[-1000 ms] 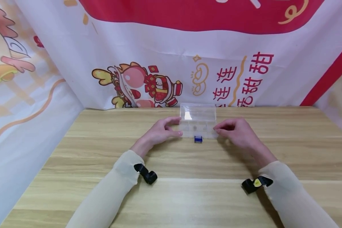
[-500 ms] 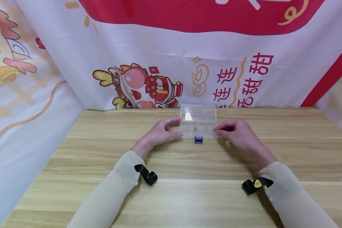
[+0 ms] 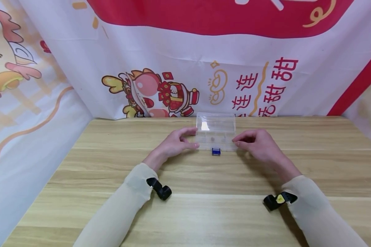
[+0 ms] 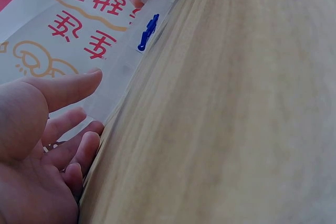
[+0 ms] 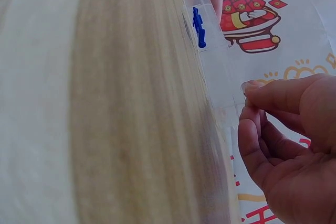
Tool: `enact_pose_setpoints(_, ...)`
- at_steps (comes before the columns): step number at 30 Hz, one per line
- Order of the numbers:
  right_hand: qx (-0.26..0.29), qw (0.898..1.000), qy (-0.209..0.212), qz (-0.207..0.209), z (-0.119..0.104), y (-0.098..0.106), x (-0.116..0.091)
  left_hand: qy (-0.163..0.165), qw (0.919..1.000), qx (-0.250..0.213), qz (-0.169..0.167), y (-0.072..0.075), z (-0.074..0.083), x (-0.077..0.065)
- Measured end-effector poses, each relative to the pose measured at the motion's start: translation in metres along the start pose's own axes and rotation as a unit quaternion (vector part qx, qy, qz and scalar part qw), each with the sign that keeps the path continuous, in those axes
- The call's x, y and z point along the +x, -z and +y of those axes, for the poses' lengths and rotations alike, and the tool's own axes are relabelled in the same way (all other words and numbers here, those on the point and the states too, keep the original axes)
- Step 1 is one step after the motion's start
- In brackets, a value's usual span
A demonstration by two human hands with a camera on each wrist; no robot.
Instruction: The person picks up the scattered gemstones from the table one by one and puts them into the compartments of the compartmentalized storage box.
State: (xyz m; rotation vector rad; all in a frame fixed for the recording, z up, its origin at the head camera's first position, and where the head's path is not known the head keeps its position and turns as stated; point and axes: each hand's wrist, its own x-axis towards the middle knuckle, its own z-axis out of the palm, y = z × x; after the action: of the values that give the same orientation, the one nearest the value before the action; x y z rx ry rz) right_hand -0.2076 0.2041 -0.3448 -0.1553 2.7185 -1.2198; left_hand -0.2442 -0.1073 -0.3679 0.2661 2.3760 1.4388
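Observation:
A clear plastic compartment box (image 3: 208, 145) stands at the back of the table with its lid (image 3: 219, 123) raised. A blue latch (image 3: 216, 151) hangs at the middle of its front side. My left hand (image 3: 174, 141) holds the box's left end, thumb at the front corner and fingers around the side. At the right end, the thumb and index finger of my right hand (image 3: 256, 142) pinch the edge of the box. A small greyish round spot (image 3: 212, 139) shows in the middle compartment. In the right wrist view, the other fingers (image 5: 255, 148) curl below that pinch.
The wood-grain table (image 3: 185, 212) runs back to a printed white-and-red cloth (image 3: 173, 44), close behind the box. A second printed cloth (image 3: 43, 137) hangs along the left side. Both sleeves carry black wrist cameras (image 3: 163, 192).
Both hands keep their places at the two ends of the box, and the lid stays raised. Only a slight shift of the whole head view shows.

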Motion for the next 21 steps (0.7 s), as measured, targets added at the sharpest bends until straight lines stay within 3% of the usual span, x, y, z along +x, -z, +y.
enact_pose_setpoints(21, -0.002, 1.0, 0.001, -0.003, -0.0013, 0.0005, -0.0004, 0.002, 0.9999, 0.007, 0.007, -0.0007, -0.001, 0.0011)
